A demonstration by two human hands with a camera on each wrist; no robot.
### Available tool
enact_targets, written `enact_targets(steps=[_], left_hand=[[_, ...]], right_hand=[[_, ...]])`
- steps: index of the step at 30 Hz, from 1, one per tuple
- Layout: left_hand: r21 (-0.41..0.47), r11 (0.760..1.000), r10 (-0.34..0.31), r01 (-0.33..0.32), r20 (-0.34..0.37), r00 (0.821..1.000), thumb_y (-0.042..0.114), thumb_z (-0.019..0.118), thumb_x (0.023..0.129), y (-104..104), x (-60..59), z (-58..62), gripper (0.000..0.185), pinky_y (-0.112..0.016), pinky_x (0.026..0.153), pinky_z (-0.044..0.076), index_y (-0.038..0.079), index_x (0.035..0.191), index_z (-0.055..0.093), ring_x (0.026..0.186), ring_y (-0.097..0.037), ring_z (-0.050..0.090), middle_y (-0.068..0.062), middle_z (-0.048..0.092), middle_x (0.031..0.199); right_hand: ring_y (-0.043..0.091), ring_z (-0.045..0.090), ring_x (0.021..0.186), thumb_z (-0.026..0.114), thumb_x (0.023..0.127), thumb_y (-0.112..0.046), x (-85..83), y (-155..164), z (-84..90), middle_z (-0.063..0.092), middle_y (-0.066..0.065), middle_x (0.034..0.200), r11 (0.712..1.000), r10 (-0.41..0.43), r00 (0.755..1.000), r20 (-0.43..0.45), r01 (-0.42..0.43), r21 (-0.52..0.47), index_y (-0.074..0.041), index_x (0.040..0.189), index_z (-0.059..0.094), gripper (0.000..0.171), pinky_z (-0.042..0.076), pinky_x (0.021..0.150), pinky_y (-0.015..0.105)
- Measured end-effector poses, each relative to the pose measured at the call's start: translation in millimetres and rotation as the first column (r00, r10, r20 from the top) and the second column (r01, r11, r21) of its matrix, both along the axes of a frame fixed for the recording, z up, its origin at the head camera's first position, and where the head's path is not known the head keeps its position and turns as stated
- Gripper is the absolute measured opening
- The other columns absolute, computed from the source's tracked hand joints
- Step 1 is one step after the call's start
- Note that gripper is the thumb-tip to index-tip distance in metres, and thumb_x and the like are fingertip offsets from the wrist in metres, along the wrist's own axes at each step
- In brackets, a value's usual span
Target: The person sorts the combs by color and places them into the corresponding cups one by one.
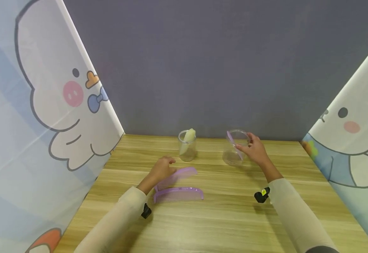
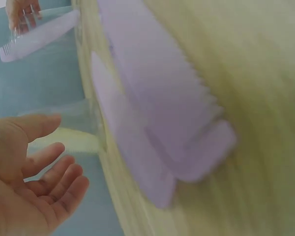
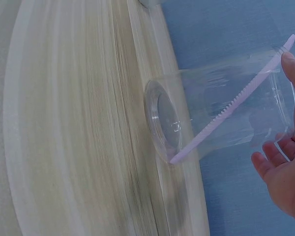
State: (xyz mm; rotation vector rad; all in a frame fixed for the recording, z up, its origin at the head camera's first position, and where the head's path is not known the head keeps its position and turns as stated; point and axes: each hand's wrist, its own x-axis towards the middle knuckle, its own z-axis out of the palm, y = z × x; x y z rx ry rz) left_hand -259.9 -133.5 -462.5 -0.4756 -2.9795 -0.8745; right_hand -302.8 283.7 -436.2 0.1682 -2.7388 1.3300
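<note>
My right hand (image 1: pixel 255 150) holds a clear plastic cup (image 1: pixel 231 160) near its rim, thumb on one side and fingers on the other. A purple comb (image 3: pixel 231 109) leans diagonally inside that cup. Over the table, my left hand (image 2: pixel 42 172) has its fingers loosely bent and nothing in them. Close beside it lies a purple comb (image 1: pixel 184 172), partly hidden by the hand in the head view. Another purple comb (image 1: pixel 179 194) lies just nearer to me, and the two overlap or touch at their left ends.
A second clear cup (image 1: pixel 187 154) stands at the back of the wooden table (image 1: pixel 221 225), with a pale yellow object (image 1: pixel 189 135) leaning in it; its kind is unclear. A dark grey panel (image 1: pixel 202 66) rises behind. Cartoon-printed sheets flank both sides.
</note>
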Motion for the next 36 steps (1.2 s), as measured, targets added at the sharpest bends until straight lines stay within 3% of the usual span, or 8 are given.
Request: enact_targets(steps=[7,14,19,26,36], left_hand=[[-0.016,1.000,-0.023,0.024,0.100,0.995,0.015,0.082,0.085,-19,9.6,-10.2,0.042,-0.046,0.096,0.056,-0.001,0.122,0.068,0.112,-0.035,0.065,-0.018,0.069,0.119],[-0.073,0.994,-0.074,0.082,0.098,0.992,0.014,0.086,0.080,-31,19.2,-18.0,0.047,-0.045,0.095,0.056,-0.003,0.119,0.068,0.108,-0.032,0.064,-0.016,0.070,0.114],[-0.105,0.991,-0.069,0.083,0.131,0.989,0.016,0.089,0.076,-36,22.2,-19.7,0.051,-0.045,0.093,0.056,-0.003,0.118,0.068,0.103,-0.027,0.061,-0.012,0.068,0.106],[-0.132,0.989,-0.050,0.074,0.173,0.984,0.017,0.090,0.075,-37,23.9,-19.8,0.050,-0.047,0.095,0.054,-0.001,0.116,0.068,0.107,-0.029,0.061,-0.012,0.068,0.111],[-0.149,0.987,-0.042,0.066,0.157,0.987,0.013,0.088,0.076,-38,26.0,-17.2,0.048,-0.048,0.093,0.056,-0.005,0.117,0.068,0.107,-0.034,0.061,-0.017,0.066,0.112]], right_hand=[[0.053,0.034,0.142,0.072,0.093,-0.047,2.1,1,0.1,0.025,0.036,0.157,1.000,0.004,1.000,-0.002,-0.004,-0.010,0.003,0.161,0.012,0.104,0.036,0.114,0.065],[0.053,0.034,0.142,0.072,0.093,-0.046,3.4,3,-4.4,0.026,0.035,0.157,1.000,-0.001,1.000,0.000,0.001,-0.007,0.004,0.161,0.012,0.103,0.037,0.114,0.064],[0.053,0.035,0.141,0.072,0.093,-0.046,2.1,3,-4.1,0.027,0.036,0.156,1.000,0.001,1.000,-0.015,-0.001,-0.004,0.004,0.161,0.013,0.103,0.037,0.114,0.064],[0.052,0.036,0.140,0.072,0.093,-0.045,0.9,2,-3.1,0.028,0.035,0.156,1.000,-0.004,1.000,-0.019,0.004,0.002,0.004,0.160,0.014,0.101,0.038,0.113,0.064],[0.051,0.037,0.139,0.073,0.093,-0.045,-2.2,1,-3.1,0.029,0.036,0.155,1.000,-0.001,1.000,-0.030,0.001,0.001,0.005,0.160,0.015,0.102,0.039,0.112,0.064]])
